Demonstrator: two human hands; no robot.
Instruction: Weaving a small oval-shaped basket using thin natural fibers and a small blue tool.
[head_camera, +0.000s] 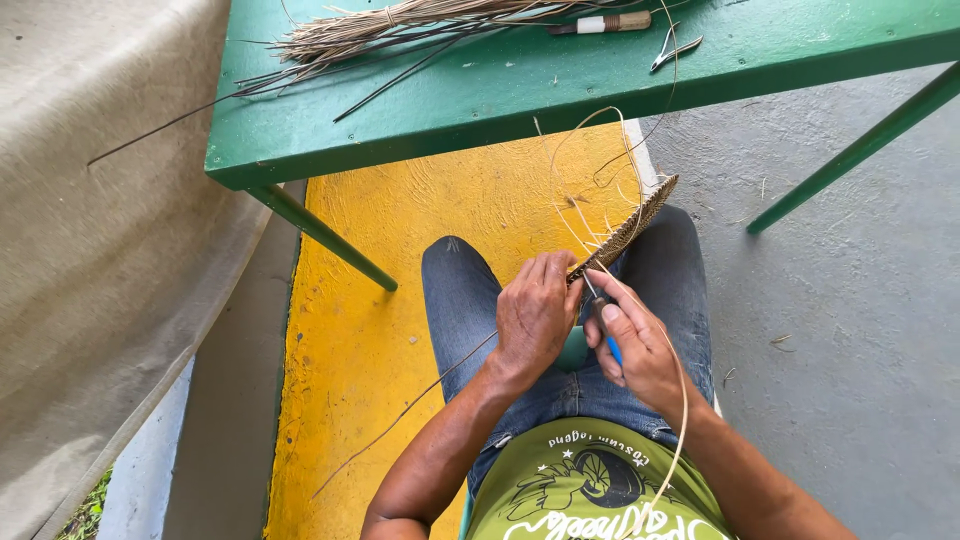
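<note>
Head view looks straight down at a flat, brown woven-fibre piece (625, 228), seen edge-on, slanting from the person's lap up and away to the right, over the knees. It looks light and only half stiff: the woven body should keep its shape, while the pale loose strands (600, 160) curling off its far end are thin, springy and likely to kink or snap if pulled hard, so I'd judge the safe hold is on the dense woven near end, not the free strands. That is where the left hand (535, 315) sits, fingers curled shut around the near end of the weave. The right hand (635, 345), just beside it, is pinched closed on a small blue-handled tool (610, 345) whose tip points at the weave; the tip itself is too small to make out. One long pale strand (682, 400) loops down past the right wrist toward the green printed shirt (590, 485), and a thin dark stick (400, 420) runs out to the near left over the yellow painted floor (380, 330). No container shows anywhere; supplies simply lie loose on the green painted table (480, 110) at the far side: a tied bundle of dry straw-coloured fibres (400, 28), a wooden-handled tool (605, 23) and small metal pliers (675, 48). Grey tarpaulin (90, 220) hangs at left.
</note>
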